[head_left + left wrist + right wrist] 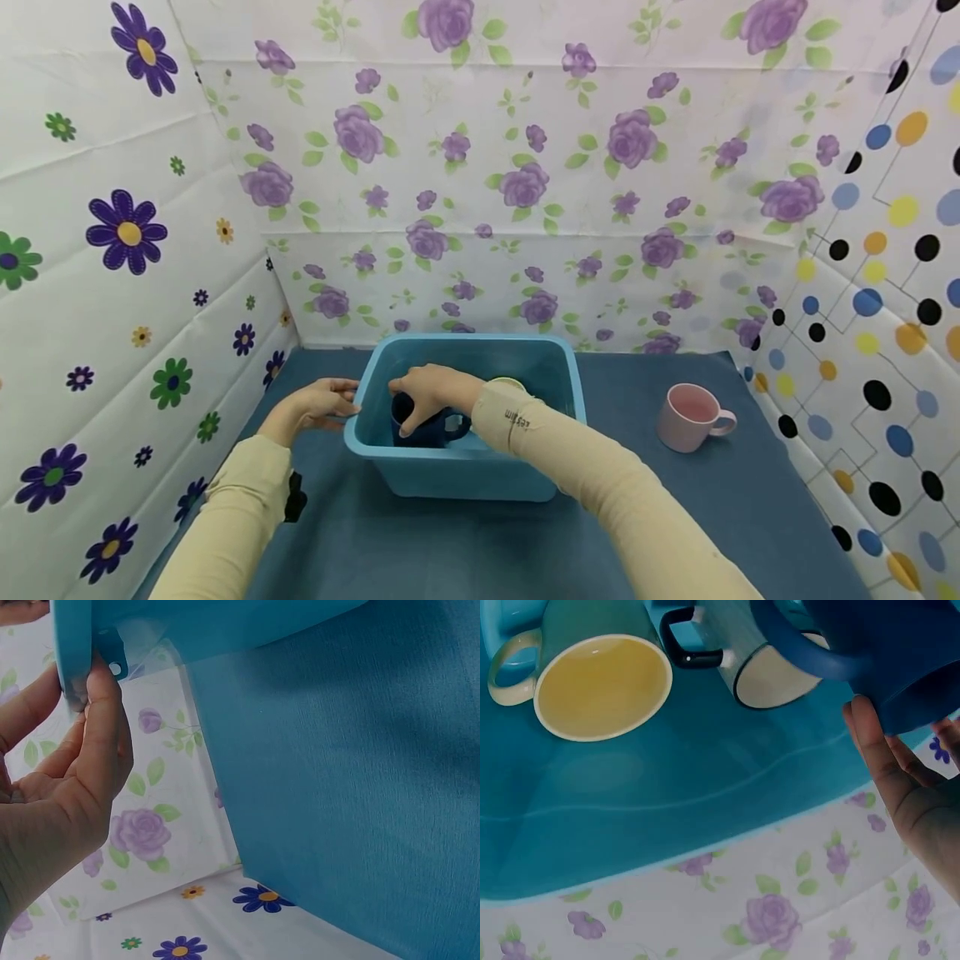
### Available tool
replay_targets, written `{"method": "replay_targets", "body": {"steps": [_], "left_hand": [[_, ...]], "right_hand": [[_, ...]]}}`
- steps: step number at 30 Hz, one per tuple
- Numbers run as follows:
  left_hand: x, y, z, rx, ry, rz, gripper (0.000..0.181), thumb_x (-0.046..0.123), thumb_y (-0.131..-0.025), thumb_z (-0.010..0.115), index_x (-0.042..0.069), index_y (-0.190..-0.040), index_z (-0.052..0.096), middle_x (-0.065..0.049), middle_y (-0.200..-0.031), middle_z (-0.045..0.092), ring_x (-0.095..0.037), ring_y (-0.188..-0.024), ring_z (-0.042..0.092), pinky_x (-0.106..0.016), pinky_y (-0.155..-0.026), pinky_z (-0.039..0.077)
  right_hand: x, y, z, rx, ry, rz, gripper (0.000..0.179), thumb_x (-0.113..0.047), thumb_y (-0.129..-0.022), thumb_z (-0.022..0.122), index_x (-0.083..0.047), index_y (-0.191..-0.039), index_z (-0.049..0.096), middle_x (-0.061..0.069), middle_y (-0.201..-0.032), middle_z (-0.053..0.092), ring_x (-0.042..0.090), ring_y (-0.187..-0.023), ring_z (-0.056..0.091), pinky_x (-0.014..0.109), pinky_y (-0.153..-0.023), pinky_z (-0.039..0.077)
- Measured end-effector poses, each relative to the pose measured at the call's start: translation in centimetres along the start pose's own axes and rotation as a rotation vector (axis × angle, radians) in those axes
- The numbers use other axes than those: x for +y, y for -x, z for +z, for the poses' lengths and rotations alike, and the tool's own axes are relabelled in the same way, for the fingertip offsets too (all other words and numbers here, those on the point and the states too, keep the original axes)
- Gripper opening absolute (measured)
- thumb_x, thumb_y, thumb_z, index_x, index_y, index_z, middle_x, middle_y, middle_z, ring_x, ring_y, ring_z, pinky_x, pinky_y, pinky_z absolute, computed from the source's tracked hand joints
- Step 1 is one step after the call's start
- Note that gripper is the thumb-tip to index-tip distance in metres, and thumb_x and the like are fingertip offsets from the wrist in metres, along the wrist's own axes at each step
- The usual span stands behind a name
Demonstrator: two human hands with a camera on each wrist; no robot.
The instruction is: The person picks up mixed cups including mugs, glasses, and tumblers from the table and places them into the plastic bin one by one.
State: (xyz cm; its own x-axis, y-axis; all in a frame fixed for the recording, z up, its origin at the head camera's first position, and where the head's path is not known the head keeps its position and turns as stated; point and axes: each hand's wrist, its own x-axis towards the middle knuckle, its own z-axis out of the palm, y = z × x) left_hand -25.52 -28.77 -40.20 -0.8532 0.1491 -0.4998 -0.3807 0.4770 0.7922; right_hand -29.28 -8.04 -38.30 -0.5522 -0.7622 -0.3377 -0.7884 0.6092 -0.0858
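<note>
A light blue plastic tub [465, 478] stands on the dark blue tabletop. My left hand [318, 405] pinches its left rim [73, 652] between thumb and fingers. Inside the tub, at its left part, my right hand [435, 390] grips the rim of a dark blue mug [426, 436] from above, the mug's handle pointing right. In the right wrist view, a mug with a yellow inside [604, 688] and a pale mug with a black handle [776, 679] are also in the tub. My right forearm covers much of the tub's right side.
A pink mug [684, 422] stands upright on the tabletop [637, 483] to the right of the tub, handle to the right. Flowered sheets [480, 275] hang behind and at the left, and a dotted sheet [870, 333] at the right.
</note>
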Motion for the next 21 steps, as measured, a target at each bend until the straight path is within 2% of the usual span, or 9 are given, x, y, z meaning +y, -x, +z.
{"method": "replay_targets", "body": {"steps": [9, 13, 16, 18, 21], "left_hand": [[0.1, -0.1, -0.1, -0.005, -0.005, 0.009, 0.068, 0.004, -0.092, 0.056, -0.008, -0.147, 0.018, -0.026, -0.132, 0.045, -0.035, -0.118, 0.052, -0.047, -0.093, 0.05], [0.0, -0.1, -0.2, -0.004, -0.01, 0.002, 0.068, 0.003, -0.092, 0.056, -0.008, -0.146, 0.018, -0.027, -0.132, 0.044, -0.039, -0.121, 0.049, -0.048, -0.094, 0.049], [-0.2, 0.0, -0.2, -0.008, -0.012, 0.003, 0.068, 0.003, -0.092, 0.056, -0.009, -0.146, 0.017, -0.028, -0.133, 0.043, -0.041, -0.123, 0.048, -0.049, -0.094, 0.049], [-0.2, 0.0, -0.2, -0.009, -0.007, 0.0, 0.068, 0.003, -0.092, 0.056, -0.009, -0.146, 0.017, -0.027, -0.132, 0.044, -0.04, -0.123, 0.048, -0.049, -0.094, 0.049], [-0.2, -0.1, -0.3, -0.011, -0.002, 0.0, 0.068, 0.003, -0.092, 0.056, -0.008, -0.146, 0.018, -0.026, -0.132, 0.045, -0.039, -0.122, 0.049, -0.048, -0.094, 0.049]], "right_hand": [[0.3, -1.5, 1.9, -0.005, 0.065, -0.008, 0.071, -0.057, -0.085, 0.06, -0.022, -0.143, 0.039, 0.001, -0.135, 0.053, 0.02, -0.119, 0.053, 0.033, -0.098, 0.046], [0.1, -2.0, 2.9, 0.014, 0.109, -0.023, 0.068, -0.057, -0.085, 0.06, -0.023, -0.141, 0.042, 0.002, -0.13, 0.056, 0.019, -0.111, 0.056, 0.031, -0.09, 0.05], [-0.1, -2.3, 3.5, 0.028, 0.185, -0.028, 0.066, -0.06, -0.085, 0.058, -0.025, -0.139, 0.043, 0.001, -0.124, 0.06, 0.017, -0.103, 0.06, 0.029, -0.082, 0.052], [-0.3, -2.4, 3.9, 0.035, 0.217, -0.04, 0.065, -0.061, -0.084, 0.056, -0.025, -0.137, 0.044, 0.001, -0.122, 0.061, 0.017, -0.102, 0.061, 0.029, -0.081, 0.052], [-0.3, -2.6, 4.3, 0.041, 0.228, -0.059, 0.065, -0.061, -0.084, 0.057, -0.023, -0.137, 0.045, 0.003, -0.123, 0.061, 0.018, -0.106, 0.06, 0.03, -0.088, 0.05]]}}
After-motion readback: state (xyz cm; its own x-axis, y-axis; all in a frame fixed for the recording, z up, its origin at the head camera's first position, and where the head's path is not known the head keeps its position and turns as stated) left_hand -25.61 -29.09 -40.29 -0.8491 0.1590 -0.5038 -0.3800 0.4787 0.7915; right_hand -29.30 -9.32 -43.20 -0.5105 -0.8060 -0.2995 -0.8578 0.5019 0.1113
